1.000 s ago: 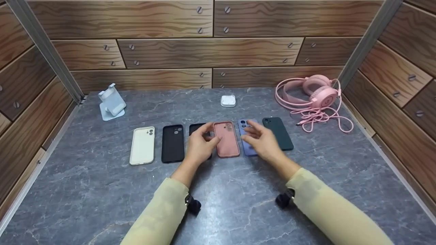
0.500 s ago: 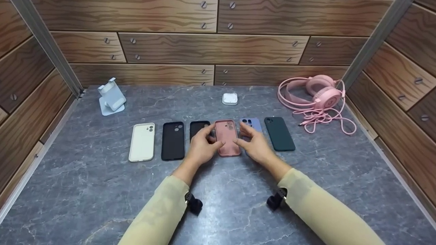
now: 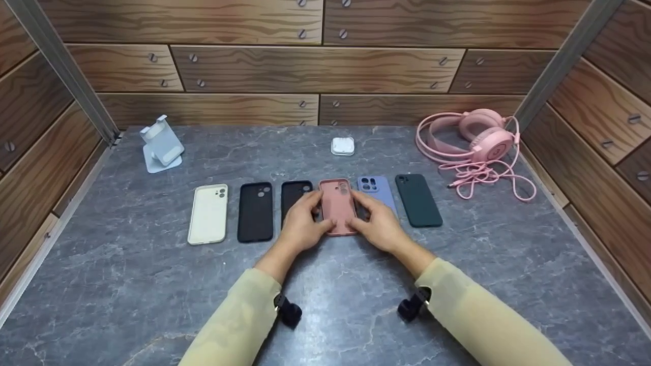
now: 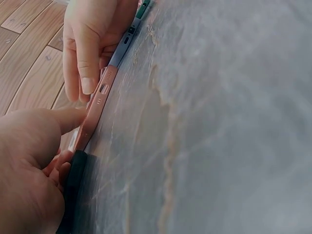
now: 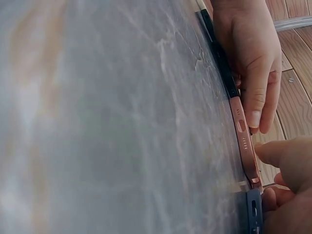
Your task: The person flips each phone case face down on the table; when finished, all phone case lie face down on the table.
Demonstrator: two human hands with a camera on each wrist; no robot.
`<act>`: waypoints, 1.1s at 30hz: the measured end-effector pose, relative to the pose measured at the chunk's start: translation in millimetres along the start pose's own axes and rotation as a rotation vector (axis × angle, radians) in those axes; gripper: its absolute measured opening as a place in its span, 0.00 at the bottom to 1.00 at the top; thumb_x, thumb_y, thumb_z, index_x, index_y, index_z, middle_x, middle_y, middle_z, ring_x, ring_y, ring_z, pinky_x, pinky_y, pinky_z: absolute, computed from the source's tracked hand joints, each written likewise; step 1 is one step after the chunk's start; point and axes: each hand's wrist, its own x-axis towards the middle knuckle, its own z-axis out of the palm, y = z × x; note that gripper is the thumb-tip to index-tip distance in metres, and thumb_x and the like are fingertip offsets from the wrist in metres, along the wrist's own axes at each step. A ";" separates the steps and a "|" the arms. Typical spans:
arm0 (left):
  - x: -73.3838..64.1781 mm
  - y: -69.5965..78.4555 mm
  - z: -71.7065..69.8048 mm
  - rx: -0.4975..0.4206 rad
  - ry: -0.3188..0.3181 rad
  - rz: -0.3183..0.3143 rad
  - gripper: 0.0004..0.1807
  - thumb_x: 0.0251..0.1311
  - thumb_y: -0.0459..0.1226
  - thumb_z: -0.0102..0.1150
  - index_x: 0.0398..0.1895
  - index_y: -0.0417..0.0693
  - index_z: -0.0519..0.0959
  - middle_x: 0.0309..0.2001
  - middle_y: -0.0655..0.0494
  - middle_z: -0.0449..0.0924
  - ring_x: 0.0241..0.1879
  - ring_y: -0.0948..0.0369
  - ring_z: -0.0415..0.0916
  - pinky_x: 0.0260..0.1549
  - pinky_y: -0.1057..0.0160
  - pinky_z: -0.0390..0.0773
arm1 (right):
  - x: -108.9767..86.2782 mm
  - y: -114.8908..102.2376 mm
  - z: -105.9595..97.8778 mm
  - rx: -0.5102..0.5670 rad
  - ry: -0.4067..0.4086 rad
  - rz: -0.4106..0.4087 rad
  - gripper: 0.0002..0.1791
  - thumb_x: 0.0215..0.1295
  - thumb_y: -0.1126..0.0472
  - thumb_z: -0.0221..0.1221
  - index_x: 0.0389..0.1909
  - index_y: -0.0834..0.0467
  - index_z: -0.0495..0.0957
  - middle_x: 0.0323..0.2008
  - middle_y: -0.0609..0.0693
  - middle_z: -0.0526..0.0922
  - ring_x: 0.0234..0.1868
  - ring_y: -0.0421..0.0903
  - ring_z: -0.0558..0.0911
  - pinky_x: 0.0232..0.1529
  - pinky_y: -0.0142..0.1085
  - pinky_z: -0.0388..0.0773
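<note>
Holding the pink phone case [image 3: 337, 211] in a narrow grip, with left hand [image 3: 302, 223] at its 9 o'clock and right hand [image 3: 382, 223] at its 3 o'clock; cannot tell how firmly. Placed on the grey table [image 3: 325, 315], between black case [image 3: 291, 192] and purple case [image 3: 382, 195].

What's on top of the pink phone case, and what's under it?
The left hand and right hand reach fingers over the pink phone case; nothing else shows on top. What's directly underneath is covered.

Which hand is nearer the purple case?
Right. In the head view, the right hand hides part of the purple case; the left hand is farther off, at the left edge of the pink case.
</note>
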 end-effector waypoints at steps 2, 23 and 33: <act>-0.5 -0.1 0.0 0.010 -0.005 -0.008 0.41 0.61 0.35 0.76 0.76 0.33 0.70 0.74 0.40 0.71 0.60 0.50 0.77 0.67 0.51 0.72 | -1.0 -0.4 0.3 -0.021 -0.010 -0.022 0.39 0.70 0.63 0.68 0.79 0.64 0.66 0.76 0.64 0.68 0.77 0.61 0.66 0.76 0.53 0.62; -0.7 -0.5 1.0 0.069 -0.036 -0.031 0.40 0.63 0.37 0.75 0.76 0.34 0.70 0.74 0.39 0.71 0.75 0.43 0.65 0.75 0.49 0.63 | -2.8 0.1 0.2 -0.100 -0.025 -0.063 0.38 0.69 0.64 0.68 0.78 0.65 0.67 0.76 0.64 0.68 0.77 0.64 0.66 0.77 0.55 0.60; 0.4 -3.1 0.8 0.064 -0.025 -0.010 0.38 0.61 0.34 0.73 0.74 0.33 0.72 0.73 0.37 0.72 0.74 0.42 0.66 0.73 0.48 0.65 | -1.9 -0.3 0.0 -0.109 -0.041 -0.069 0.36 0.72 0.65 0.65 0.78 0.66 0.67 0.76 0.64 0.68 0.77 0.63 0.65 0.76 0.56 0.61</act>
